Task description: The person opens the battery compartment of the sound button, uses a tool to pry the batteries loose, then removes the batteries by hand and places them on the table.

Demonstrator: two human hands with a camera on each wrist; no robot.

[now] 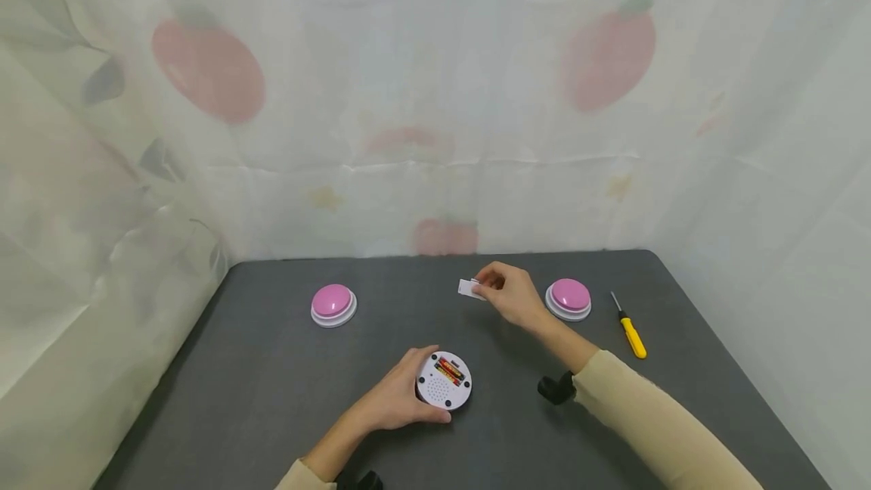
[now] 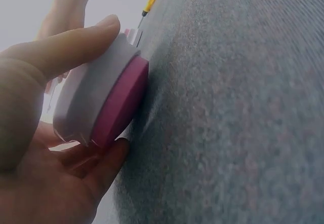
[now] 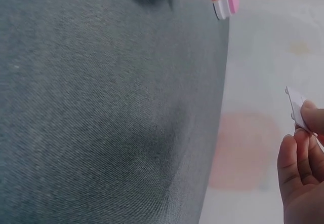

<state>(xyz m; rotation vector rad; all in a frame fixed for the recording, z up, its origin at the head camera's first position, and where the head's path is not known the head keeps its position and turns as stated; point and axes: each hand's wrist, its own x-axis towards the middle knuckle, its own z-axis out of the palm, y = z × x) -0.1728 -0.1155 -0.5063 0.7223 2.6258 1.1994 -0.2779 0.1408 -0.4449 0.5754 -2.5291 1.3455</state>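
My left hand grips a round button by its sides, turned so its white underside faces up. Two red-and-black batteries lie in the uncovered compartment there. In the left wrist view the pink dome of this button points down toward the table, the thumb on one side and the fingers on the other. My right hand is raised toward the back of the table and pinches a small white battery cover between thumb and fingers. Small tabs stick out along an edge of the cover in the right wrist view.
On the dark grey table a pink button with a white base sits at the back left. Another pink button lies just right of my right hand. Farther right is a yellow-handled screwdriver. A printed curtain hangs behind the table.
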